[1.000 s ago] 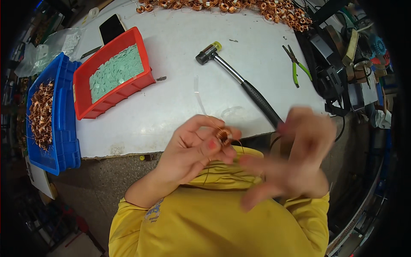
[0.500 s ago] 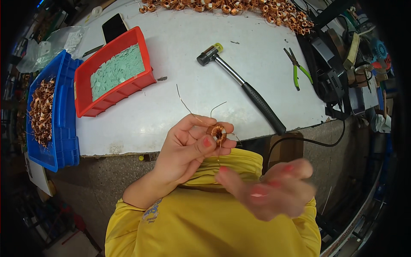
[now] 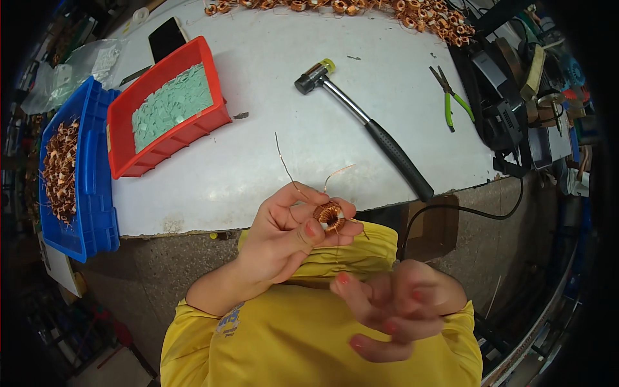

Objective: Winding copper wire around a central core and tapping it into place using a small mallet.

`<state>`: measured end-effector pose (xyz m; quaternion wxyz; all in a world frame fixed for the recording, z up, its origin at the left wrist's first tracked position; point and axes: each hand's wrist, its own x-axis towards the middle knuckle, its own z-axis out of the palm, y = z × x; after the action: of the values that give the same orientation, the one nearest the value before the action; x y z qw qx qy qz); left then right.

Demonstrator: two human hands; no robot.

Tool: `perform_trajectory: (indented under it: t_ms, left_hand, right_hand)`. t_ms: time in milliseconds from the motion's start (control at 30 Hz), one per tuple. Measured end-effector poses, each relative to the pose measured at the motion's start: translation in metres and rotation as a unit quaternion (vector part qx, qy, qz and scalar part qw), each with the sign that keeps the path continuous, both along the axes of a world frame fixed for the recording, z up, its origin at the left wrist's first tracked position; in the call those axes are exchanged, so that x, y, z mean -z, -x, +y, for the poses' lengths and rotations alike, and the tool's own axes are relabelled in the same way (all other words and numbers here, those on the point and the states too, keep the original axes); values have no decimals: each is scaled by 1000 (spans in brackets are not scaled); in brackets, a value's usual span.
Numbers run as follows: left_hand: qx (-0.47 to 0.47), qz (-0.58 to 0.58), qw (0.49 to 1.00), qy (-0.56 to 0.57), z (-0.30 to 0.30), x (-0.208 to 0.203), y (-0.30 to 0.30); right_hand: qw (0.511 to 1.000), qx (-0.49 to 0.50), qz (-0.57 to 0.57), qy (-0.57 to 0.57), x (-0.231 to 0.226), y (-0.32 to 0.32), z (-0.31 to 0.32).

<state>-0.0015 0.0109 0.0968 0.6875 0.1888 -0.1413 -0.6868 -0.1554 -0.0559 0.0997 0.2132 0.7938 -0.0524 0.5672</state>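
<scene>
Here's the right hand [image 3: 393,306], a touch lower than half a second ago, nearer the yellow shirt [image 3: 322,335], and less smeared: its fingers are spread and loosely curled, nothing visible between them. The left hand [image 3: 284,232] has barely moved, thumb and fingers pinching a copper coil [image 3: 327,209] at their tips. The far right wire lead [image 3: 336,172] now leans further over to the right than it did in the last frame.

And the coil itself: a small ring, about as broad as it is tall, so no clear long axis, its hole tipped up towards the view. Two leads poke out beyond the left fingertips, over the table, one running forward and leftward, the other bending right; another drops from the ring towards the right fingertips, and whether it touches them I can't tell. Glossy copper turns wrap it tightly, broken by pale patches.

Past the fingers, the white tabletop [image 3: 258,161], smooth, worn at its edge. Ahead and right of them, a hammer [image 3: 387,145] with ribbed black grip, shiny metal shaft and a black-and-yellow head; further right, green-handled pliers [image 3: 448,97], jaws pointing away. Off to the left, a red plastic bin [image 3: 167,149] of flat pale-green pieces, then a blue tray [image 3: 97,180] of more coils. Farthest ahead, a tangled copper heap [image 3: 432,22].
</scene>
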Motion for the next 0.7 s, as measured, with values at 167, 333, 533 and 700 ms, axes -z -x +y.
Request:
perform_trajectory:
  t_ms: [167, 333, 533, 700]
  left_hand:
    - [28, 38, 999, -8, -3, 2, -4]
    - [46, -5, 999, -10, -8, -10, -4]
    - [80, -111, 991, 1, -8, -14, 0]
    - [124, -125, 983, -56, -4, -20, -2]
  right_hand:
    - [991, 5, 36, 129, 6, 10, -14]
    - [943, -73, 41, -321, -20, 22, -23]
    - [627, -266, 83, -728, -21, 5, -56]
    - [560, -297, 122, -764, -21, 6, -56]
